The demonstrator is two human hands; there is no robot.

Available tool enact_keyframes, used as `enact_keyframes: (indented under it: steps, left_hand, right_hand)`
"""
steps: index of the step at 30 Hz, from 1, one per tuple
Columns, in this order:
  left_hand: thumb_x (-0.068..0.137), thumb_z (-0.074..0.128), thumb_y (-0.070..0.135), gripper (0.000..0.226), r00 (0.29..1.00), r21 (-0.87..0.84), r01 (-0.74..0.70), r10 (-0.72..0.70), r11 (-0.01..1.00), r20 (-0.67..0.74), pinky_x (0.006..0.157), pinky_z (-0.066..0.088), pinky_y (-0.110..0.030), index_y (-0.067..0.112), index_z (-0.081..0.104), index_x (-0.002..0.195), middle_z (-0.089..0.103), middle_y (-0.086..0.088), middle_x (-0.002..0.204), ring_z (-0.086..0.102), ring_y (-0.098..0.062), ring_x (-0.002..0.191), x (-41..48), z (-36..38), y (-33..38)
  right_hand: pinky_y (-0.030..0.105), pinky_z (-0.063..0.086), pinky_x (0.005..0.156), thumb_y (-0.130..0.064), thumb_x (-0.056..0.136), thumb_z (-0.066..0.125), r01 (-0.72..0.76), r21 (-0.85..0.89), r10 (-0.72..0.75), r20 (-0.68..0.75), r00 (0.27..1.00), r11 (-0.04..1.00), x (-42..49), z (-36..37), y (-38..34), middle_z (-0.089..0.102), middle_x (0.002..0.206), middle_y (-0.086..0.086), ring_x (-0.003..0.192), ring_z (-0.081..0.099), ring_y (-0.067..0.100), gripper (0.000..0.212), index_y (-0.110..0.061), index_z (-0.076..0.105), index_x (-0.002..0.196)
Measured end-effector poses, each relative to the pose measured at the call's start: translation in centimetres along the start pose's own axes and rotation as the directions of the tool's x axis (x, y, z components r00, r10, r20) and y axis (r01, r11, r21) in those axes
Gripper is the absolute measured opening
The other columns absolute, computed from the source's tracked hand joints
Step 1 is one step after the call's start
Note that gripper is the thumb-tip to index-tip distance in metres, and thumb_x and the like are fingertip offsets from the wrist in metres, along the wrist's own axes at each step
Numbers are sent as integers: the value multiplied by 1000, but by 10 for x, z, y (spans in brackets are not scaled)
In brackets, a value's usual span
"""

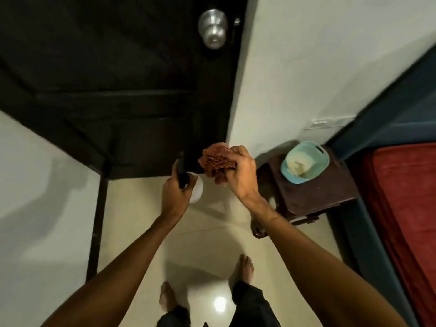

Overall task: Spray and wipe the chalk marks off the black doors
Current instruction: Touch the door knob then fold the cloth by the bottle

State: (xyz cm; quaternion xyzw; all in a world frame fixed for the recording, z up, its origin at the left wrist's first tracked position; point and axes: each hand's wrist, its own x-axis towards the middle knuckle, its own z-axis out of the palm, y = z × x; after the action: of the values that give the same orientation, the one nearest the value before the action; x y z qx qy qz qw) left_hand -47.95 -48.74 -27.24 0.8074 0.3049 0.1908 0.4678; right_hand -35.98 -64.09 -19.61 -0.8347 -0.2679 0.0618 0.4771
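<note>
Head view, looking down.

- Black door fills the upper left of the frame. Silver knob sits at top centre, near the door's right edge.
- Left grip, centre frame: fingers curled round the spray bottle. Its black head is up and its white body lies beyond the fingers, in front of the door's bottom edge.
- Right grip, just right of it: clutching a crumpled reddish-brown cloth at the door's lower right corner. Cannot tell whether the cloth touches the door (motion blur).
- Bottle and cloth are near each other, apart.
- Right of frame: small dark table carrying a teal basin. Bed with a red cover at far right.
- Bare feet on the pale tiled floor, bottom centre.
</note>
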Motion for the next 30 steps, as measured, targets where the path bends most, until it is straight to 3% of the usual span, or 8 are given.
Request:
enact_keyframes:
  steps: [4, 8, 12, 16, 19, 24, 28, 30]
  left_hand:
    - [98, 74, 28, 71, 992, 25, -59, 56, 998, 114, 94, 52, -33, 19, 41, 160, 72, -15, 129, 68, -35, 119, 10, 86, 61]
    - [99, 72, 28, 68, 973, 29, -115, 107, 993, 207, 94, 50, -33, 20, 42, 160, 72, -14, 127, 66, -32, 120, 20, 156, 110]
    - [99, 71, 22, 64, 938, -18, -158, 156, 987, 308, 95, 47, -26, 16, 45, 157, 73, -13, 125, 68, -29, 118, 38, 222, 152]
    - [99, 72, 20, 71, 896, -36, -212, 209, 977, 392, 89, 48, -24, 21, 38, 162, 73, -5, 116, 67, -20, 106, 57, 284, 183]
    - [98, 74, 22, 74, 853, -53, -220, 218, 974, 474, 88, 49, -24, 22, 38, 162, 69, 3, 112, 65, -14, 103, 73, 336, 189]
    - [97, 75, 24, 70, 795, -58, -240, 231, 969, 561, 100, 56, -41, 17, 42, 158, 74, -11, 119, 69, -25, 111, 92, 415, 173]
    - [95, 77, 29, 68, 771, -38, -233, 209, 972, 602, 104, 54, -51, 15, 46, 154, 73, -13, 121, 69, -31, 114, 99, 461, 143]
    - [95, 77, 27, 70, 764, -9, -249, 202, 968, 613, 106, 51, -39, 11, 45, 156, 73, -15, 123, 68, -31, 116, 99, 480, 127]
  right_hand:
    - [3, 40, 92, 8, 65, 54, -97, -71, 86, -143, 986, 993, 7, -100, 66, 60, 112, 0, 100, 60, 14, 57, -10, 79, 113]
    - [-6, 36, 86, 23, 66, 57, -239, -78, 215, -241, 946, 968, 5, -173, 116, 61, 119, 7, 104, 54, 6, 56, -2, 77, 112]
    - [24, 51, 104, 15, 74, 66, -396, -78, 349, -341, 873, 915, 1, -222, 174, 60, 125, 4, 119, 57, 20, 52, -10, 76, 117]
    - [-6, 41, 71, 13, 79, 71, -528, -26, 479, -386, 789, 849, 0, -247, 215, 58, 127, 10, 119, 55, 23, 46, -5, 74, 120]
    - [-9, 36, 68, 16, 77, 68, -600, 3, 538, -444, 716, 800, 1, -254, 255, 58, 127, 11, 117, 55, 24, 48, -5, 75, 120]
    - [32, 48, 108, 14, 73, 66, -718, 66, 630, -541, 558, 693, -1, -250, 320, 60, 125, 10, 115, 60, 29, 53, -10, 76, 120]
    - [40, 45, 114, 10, 77, 70, -758, 102, 690, -503, 520, 645, -5, -230, 372, 52, 135, 10, 124, 55, 30, 57, -13, 70, 129]
    - [42, 40, 119, 6, 81, 73, -754, 118, 707, -466, 532, 646, -7, -217, 399, 45, 142, 11, 130, 50, 32, 59, -14, 65, 135]
